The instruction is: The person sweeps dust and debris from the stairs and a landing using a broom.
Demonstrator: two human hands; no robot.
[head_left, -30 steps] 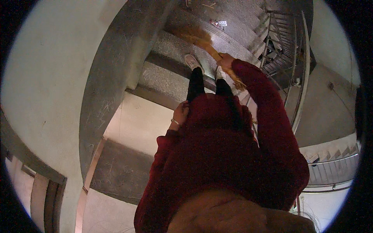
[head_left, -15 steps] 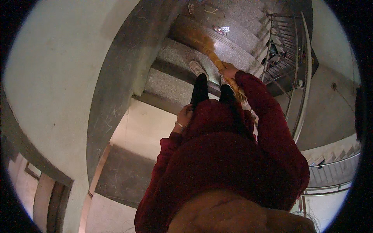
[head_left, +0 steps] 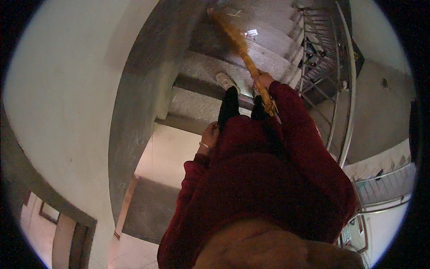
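Right hand (head_left: 263, 80): fingers clamped on the straw broom (head_left: 248, 62) handle. From here, blurred bristles (head_left: 230, 33) fan beyond the fingers over stair steps (head_left: 204, 65); frayed butt (head_left: 270, 107) just behind them. Probably light, stiff-handled, springy-tipped; grip mid-handle. Left hand (head_left: 209, 134) beside trouser leg (head_left: 229, 105), fingers curled; can't tell if gripping.

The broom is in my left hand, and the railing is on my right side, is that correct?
Not quite: the head view shows the broom in your right hand. The railing is on your right side, as you said.
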